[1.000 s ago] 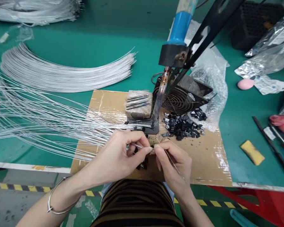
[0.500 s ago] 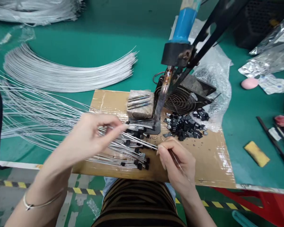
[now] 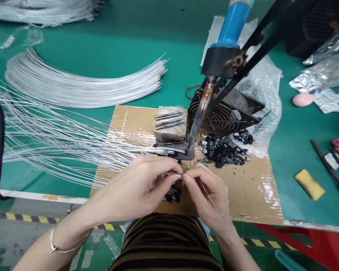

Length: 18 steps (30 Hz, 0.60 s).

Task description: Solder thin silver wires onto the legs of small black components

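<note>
My left hand point(image 3: 149, 182) is closed in a pinch on white wires, close to their right-hand ends. Right beside those fingertips, my right hand point(image 3: 210, 194) pinches too, and a thin solder wire point(image 3: 209, 195) runs out of it across the palm. Both sets of fingertips nearly meet, and the small dark piece between them is mostly hidden. Loose white wires point(image 3: 81, 150) stretch leftward from under my left hand. Black connectors point(image 3: 173, 195) on wire ends show partly below the left fingers. Above the hands, a soldering iron point(image 3: 203, 101) hangs tip-down in a black stand.
A pile of black connectors point(image 3: 224, 150) lies on the cardboard point(image 3: 254, 192) at right, before a small fan point(image 3: 219, 118). Metal tips rest on a block point(image 3: 171, 131). A white wire bundle point(image 3: 84, 90) lies behind. A yellow sponge point(image 3: 310, 184) sits far right.
My left hand has moved right along the wires, up to my right hand's fingertips. The right hand has stayed nearly in place, still pinching. The view has shifted slightly.
</note>
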Each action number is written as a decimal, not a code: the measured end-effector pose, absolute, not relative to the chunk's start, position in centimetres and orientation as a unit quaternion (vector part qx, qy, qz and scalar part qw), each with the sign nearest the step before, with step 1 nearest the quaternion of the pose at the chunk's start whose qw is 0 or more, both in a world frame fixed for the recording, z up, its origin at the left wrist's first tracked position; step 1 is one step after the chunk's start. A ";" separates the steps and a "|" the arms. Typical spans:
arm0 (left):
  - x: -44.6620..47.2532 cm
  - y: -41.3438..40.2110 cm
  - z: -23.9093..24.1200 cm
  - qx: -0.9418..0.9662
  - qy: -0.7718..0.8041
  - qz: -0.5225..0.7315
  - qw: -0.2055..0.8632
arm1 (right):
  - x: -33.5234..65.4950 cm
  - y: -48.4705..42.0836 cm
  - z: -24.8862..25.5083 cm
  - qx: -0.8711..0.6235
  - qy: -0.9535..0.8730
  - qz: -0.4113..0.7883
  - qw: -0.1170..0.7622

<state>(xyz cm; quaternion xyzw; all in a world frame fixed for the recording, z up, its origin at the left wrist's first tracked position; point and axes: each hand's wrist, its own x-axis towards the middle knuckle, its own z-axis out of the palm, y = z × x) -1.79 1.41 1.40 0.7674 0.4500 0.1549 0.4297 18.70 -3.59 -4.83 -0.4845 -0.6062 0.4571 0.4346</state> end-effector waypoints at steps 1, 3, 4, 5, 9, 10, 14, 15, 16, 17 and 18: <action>-1.1 1.4 1.1 0.747 0.455 0.154 0.460 | 18.7 -3.6 -4.8 -0.486 -0.605 0.456 0.436; -0.4 1.4 0.6 0.696 0.475 0.157 0.516 | 18.7 -3.6 -4.8 -0.492 -0.598 0.454 0.441; -0.3 1.5 0.4 0.671 0.484 0.160 0.539 | 18.7 -3.6 -4.8 -0.495 -0.594 0.454 0.442; -0.3 1.6 0.2 0.650 0.490 0.165 0.556 | 18.7 -3.5 -4.8 -0.497 -0.589 0.456 0.444; -0.4 1.7 0.1 0.614 0.494 0.194 0.584 | 18.4 -3.2 -4.7 -0.495 -0.574 0.467 0.455; -0.4 1.7 0.1 0.611 0.493 0.201 0.586 | 18.3 -3.1 -4.6 -0.496 -0.572 0.469 0.455; -0.3 1.7 -0.1 0.605 0.499 0.222 0.579 | 18.3 -3.1 -4.6 -0.503 -0.548 0.478 0.467; -0.3 1.7 -0.1 0.604 0.505 0.229 0.572 | 18.4 -3.2 -4.8 -0.501 -0.531 0.488 0.478; -0.3 1.7 -0.2 0.604 0.510 0.237 0.565 | 18.5 -3.3 -4.9 -0.498 -0.508 0.501 0.492; -0.4 1.7 -0.3 0.604 0.515 0.245 0.558 | 18.6 -3.4 -5.1 -0.497 -0.481 0.514 0.507; -0.4 1.7 -0.3 0.602 0.519 0.253 0.551 | 18.7 -3.5 -5.2 -0.496 -0.453 0.527 0.521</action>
